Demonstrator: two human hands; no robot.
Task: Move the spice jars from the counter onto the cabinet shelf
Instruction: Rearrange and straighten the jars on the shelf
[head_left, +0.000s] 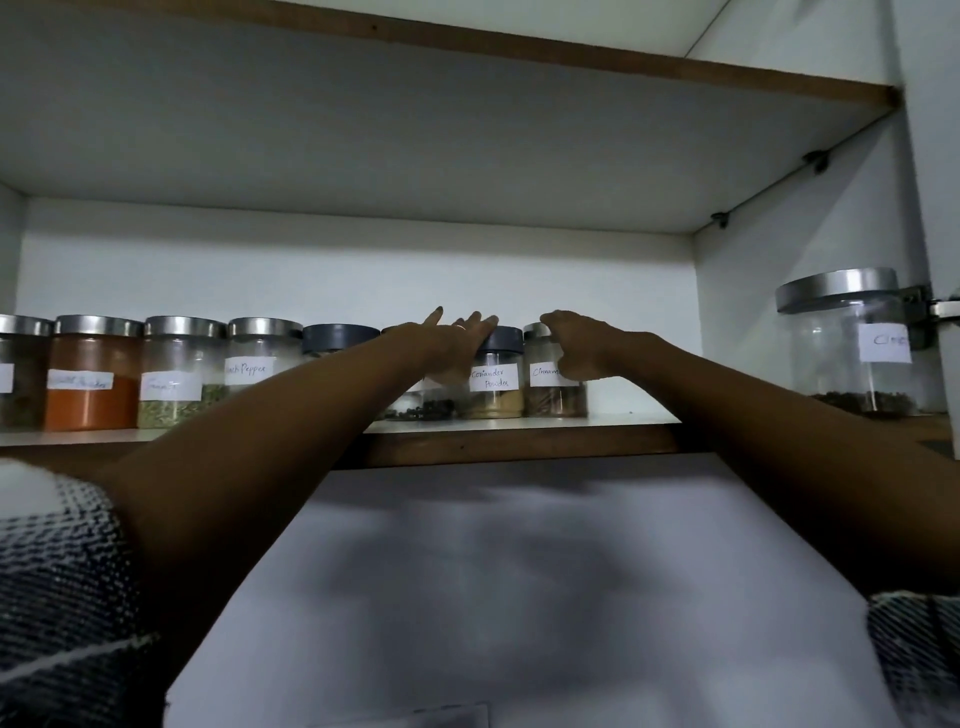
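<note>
Head view, looking up into an open white cabinet. The cabinet shelf (519, 439) has a brown front edge and carries a row of clear spice jars.

Labels, left to right:
- Far-left jar (18, 371), cut by the frame edge; label unreadable, dark contents.
- Jar of orange-red powder (91, 374), steel lid; label ends in what looks like "Powder", the rest too blurred.
- Jar of greenish seeds (174, 376), steel lid; handwriting not legible.
- "Black Pepper" jar (257, 358), steel lid; first letters partly blurred.
- Dark-lidded jar (337, 340), mostly hidden behind the left forearm.
- Jar of dark peppercorn-like bits (415, 408), label covered by the left hand.
- "Coriander Powder" jar (496, 382), dark lid, tan powder.
- "Cinnam..." jar (553, 389), steel lid, brown sticks; end of the word hidden by the right hand.

Left hand (454, 345): fingers straight and spread, palm lying against the coriander jar's lid and its left side, not curled around it.
Right hand (582, 345): fingers curled over the cinnamon jar's lid and right side, gripping it.

Apart at the far right, a larger jar (857, 343) with a steel lid stands beside the cabinet hinge (935, 309); label starts "Cl", the rest is cut off; dark bits at the bottom.

Checked sleeves (57, 582) show at both lower corners.
</note>
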